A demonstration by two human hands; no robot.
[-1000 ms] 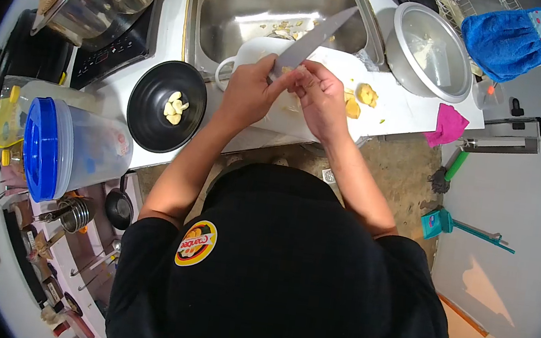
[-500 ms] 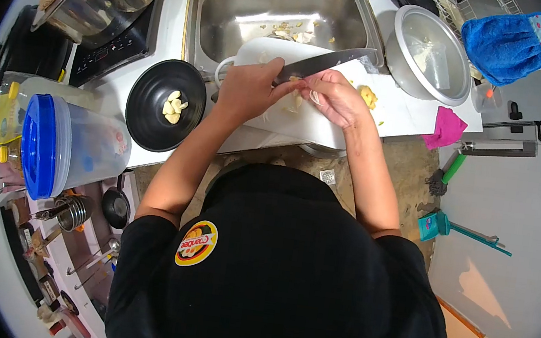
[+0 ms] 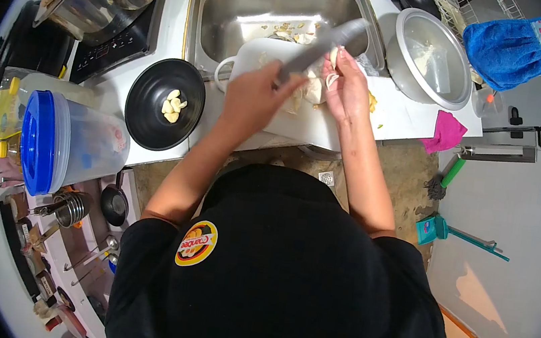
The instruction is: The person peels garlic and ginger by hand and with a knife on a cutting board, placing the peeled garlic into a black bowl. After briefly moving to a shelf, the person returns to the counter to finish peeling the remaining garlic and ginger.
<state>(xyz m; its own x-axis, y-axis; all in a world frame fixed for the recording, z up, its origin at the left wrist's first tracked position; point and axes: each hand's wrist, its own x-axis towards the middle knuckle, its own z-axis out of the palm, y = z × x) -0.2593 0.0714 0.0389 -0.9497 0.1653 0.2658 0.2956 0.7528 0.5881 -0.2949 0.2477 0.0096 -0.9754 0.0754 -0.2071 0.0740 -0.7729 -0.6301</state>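
Observation:
My left hand (image 3: 250, 99) is closed round the handle of a kitchen knife (image 3: 322, 50), its broad blade slanting up to the right and blurred by motion. My right hand (image 3: 349, 91) is turned palm up beside the blade, fingers curled round a garlic clove (image 3: 333, 57); another whitish piece (image 3: 332, 80) shows at the palm. Beneath both hands lies a white cutting board (image 3: 251, 52) carrying papery garlic skins and a pale garlic bulb (image 3: 314, 92), partly covered. Several peeled cloves (image 3: 173, 107) rest in a black bowl (image 3: 145, 120) to the left.
Behind the board is a steel sink (image 3: 227, 25) with peel scraps inside. A metal basin (image 3: 402, 57) and a pink cloth (image 3: 449, 129) are on the right. At left stand a large pot (image 3: 102, 3), an induction cooker (image 3: 113, 48) and a blue-lidded container (image 3: 94, 147).
The knife has swung to a steeper angle, its tip moving up and towards the sink. My right hand has turned and opened somewhat, showing the clove. The bulb on the board is more visible.

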